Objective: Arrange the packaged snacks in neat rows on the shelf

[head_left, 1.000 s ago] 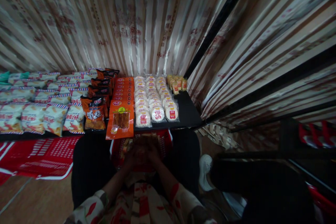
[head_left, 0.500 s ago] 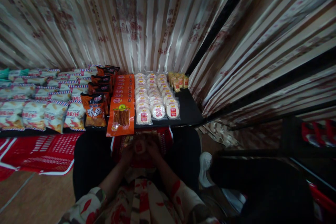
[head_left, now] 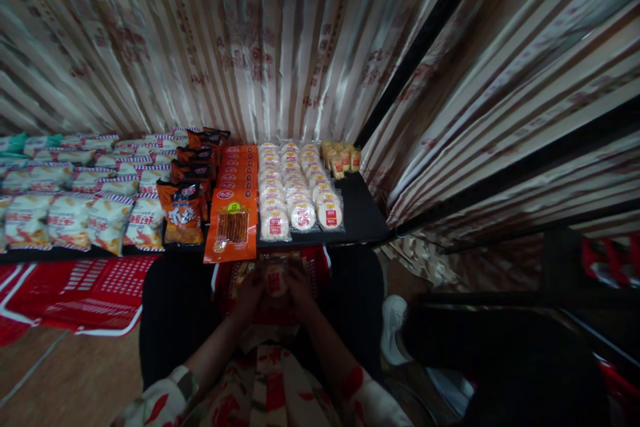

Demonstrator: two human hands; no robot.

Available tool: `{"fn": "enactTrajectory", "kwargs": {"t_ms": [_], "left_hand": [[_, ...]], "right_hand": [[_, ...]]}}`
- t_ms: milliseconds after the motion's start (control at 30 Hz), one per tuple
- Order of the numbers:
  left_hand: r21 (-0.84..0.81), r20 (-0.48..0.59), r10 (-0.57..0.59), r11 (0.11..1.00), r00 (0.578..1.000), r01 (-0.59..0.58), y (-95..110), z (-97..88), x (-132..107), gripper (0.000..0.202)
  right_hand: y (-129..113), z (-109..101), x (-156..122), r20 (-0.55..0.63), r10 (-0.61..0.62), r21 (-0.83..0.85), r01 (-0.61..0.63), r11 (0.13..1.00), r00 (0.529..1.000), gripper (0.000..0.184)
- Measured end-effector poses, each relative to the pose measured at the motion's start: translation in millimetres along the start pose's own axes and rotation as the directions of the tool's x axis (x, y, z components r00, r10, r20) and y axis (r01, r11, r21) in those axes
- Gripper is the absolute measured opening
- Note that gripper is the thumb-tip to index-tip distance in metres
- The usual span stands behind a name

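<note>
My left hand (head_left: 249,293) and my right hand (head_left: 299,291) are raised together over a red basket (head_left: 320,265) on my lap. Both close on a round rice cracker pack (head_left: 275,279) with a red label, held between them. Just ahead, on the black shelf (head_left: 359,213), lie three rows of the same rice cracker packs (head_left: 295,187). Left of those is a row of orange spicy strip packs (head_left: 233,225).
Dark orange snack bags (head_left: 182,210) and white chip bags (head_left: 70,217) fill the shelf's left part. Small yellow packs (head_left: 340,159) sit at the back right. A striped curtain hangs behind. Red baskets (head_left: 75,293) lie below left; a white shoe (head_left: 393,323) is on the floor.
My hands have lifted from low in the basket toward the shelf edge, bringing up a rice cracker pack that was not visible a second ago.
</note>
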State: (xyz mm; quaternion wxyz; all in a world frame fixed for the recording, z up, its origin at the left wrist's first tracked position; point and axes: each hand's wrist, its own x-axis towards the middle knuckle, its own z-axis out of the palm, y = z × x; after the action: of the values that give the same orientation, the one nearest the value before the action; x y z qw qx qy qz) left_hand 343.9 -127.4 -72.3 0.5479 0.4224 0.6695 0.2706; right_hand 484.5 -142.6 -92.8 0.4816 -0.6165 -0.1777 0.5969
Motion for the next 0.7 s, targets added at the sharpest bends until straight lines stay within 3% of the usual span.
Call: {"fn": "enactTrajectory", "kwargs": {"t_ms": [433, 567, 700], "left_hand": [[0.026, -0.023, 0.072, 0.997, 0.997, -0.072, 32.2, 7.5, -23.8, 0.02], [0.006, -0.016, 0.122, 0.992, 0.992, -0.122, 40.4, 12.1, -30.2, 0.019], [-0.013, -0.002, 0.157, 0.988, 0.988, -0.157, 49.2, 18.0, -34.0, 0.019]], "right_hand": [[-34.1, -6.0, -27.9, -0.036, -0.006, 0.144, 0.011, 0.99, 0.999, 0.047], [-50.0, -15.1, -34.9, 0.018, -0.03, 0.104, 0.028, 0.994, 0.999, 0.048], [-66.8, -24.4, -39.6, 0.05, -0.124, -0.014, 0.125, 0.992, 0.991, 0.047]]}}
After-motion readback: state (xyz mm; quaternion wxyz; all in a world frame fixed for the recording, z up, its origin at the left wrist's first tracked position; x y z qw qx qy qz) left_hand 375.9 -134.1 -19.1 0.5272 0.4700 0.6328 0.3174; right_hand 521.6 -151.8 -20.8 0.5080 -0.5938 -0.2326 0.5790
